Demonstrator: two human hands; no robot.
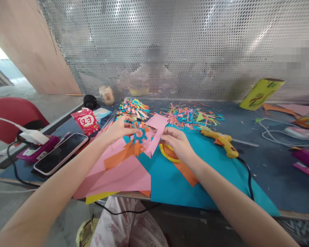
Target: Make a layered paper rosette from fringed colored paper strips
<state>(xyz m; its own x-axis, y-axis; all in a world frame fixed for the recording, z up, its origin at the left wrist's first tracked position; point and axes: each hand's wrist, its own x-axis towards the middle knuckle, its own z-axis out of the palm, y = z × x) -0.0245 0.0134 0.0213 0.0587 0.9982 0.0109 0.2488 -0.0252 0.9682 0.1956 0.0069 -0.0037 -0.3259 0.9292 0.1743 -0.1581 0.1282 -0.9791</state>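
My left hand [121, 129] pinches a layered paper flower [139, 134] in blue, orange and pink, with fringed edges. Between the thumb and fingers of my right hand [177, 141] is a pink paper strip [157, 140], its lower end close to the flower. Beneath the right hand lies a yellow ring-shaped item [167, 156], partly hidden by that hand. Under both hands spread pink paper sheets [121, 176], a large blue sheet [180, 192] and orange pieces [117, 158].
Paper flowers [134, 109] and a heap of cut scraps [193, 116] lie at the back. A yellow glue gun [222, 141] rests at right, its black cord over the table edge. At left are a phone [61, 152], a purple power strip [36, 150] and a red snack packet [86, 120].
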